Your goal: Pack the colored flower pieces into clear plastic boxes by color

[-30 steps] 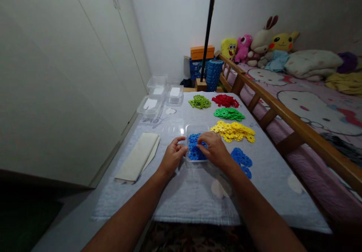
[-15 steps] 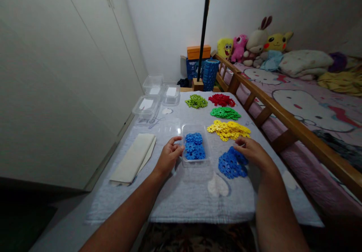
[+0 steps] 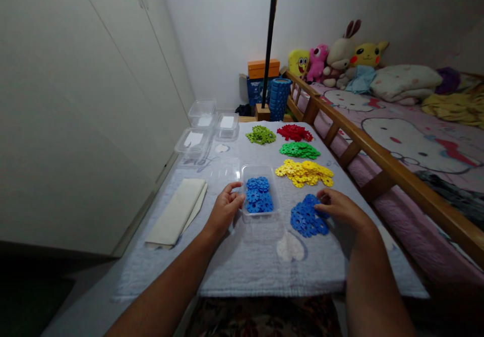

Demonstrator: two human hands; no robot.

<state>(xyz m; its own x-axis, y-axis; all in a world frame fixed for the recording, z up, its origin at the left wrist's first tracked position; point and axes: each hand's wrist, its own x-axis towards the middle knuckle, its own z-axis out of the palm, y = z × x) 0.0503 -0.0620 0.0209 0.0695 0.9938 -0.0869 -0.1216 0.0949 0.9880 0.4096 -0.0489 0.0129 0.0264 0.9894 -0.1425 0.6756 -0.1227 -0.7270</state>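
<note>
A clear plastic container (image 3: 278, 207) stands in the middle of the table, with several blue snowflake discs (image 3: 259, 195) inside. My left hand (image 3: 227, 205) grips its left rim, thumb and fingers curled at the edge. To the right lies a loose pile of blue snowflake discs (image 3: 304, 218). Over that pile's right side, my right hand (image 3: 340, 208) has its thumb and fingers bent around some of the discs; how many is hidden.
Beyond the blue pile lie yellow (image 3: 304, 172), green (image 3: 299, 150), red (image 3: 295, 132) and lime (image 3: 260, 134) disc piles. Lidded clear boxes (image 3: 193, 143) stand at the back left. A folded beige cloth (image 3: 176, 213) lies at left; a wooden bed rail (image 3: 363, 155) borders the right.
My right hand has shifted slightly down and right at the blue pile, its fingers curling closer around the discs. My left hand stays at the container's rim.
</note>
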